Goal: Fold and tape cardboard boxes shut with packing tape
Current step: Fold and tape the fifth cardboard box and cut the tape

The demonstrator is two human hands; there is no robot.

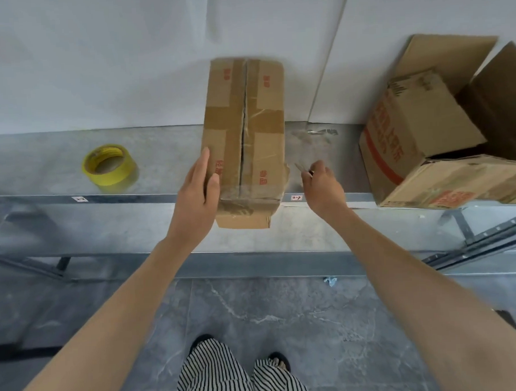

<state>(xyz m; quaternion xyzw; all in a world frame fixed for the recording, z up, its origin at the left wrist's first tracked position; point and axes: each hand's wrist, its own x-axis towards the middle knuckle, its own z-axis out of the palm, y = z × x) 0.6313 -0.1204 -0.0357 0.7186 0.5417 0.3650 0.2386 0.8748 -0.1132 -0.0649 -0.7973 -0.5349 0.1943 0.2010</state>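
Fingers point(204, 165) of the left hand point(195, 195) lie straight and close together, flat against the left side of the cardboard box point(248, 130) near its lower left corner, with the thumb on the box top. Fingers point(317, 166) of the right hand point(323, 186) are curled and pinch a small thin object point(300, 167), too blurred to identify, just beside the box's torn lower right corner. The box lies mid-frame on a grey metal shelf point(160, 146), long side running up the frame. Its top flaps are folded shut along a centre seam that gapes slightly, and a band of old brown tape crosses them. Its lower end overhangs the shelf's front edge. A yellow roll of tape point(109, 167) sits on the shelf at centre left, well apart from the box. Other cartons point(419, 129) with red print are stacked at the right edge. At the bottom of the frame, striped trousers point(217, 374) stand over a grey marbled floor point(315, 311).
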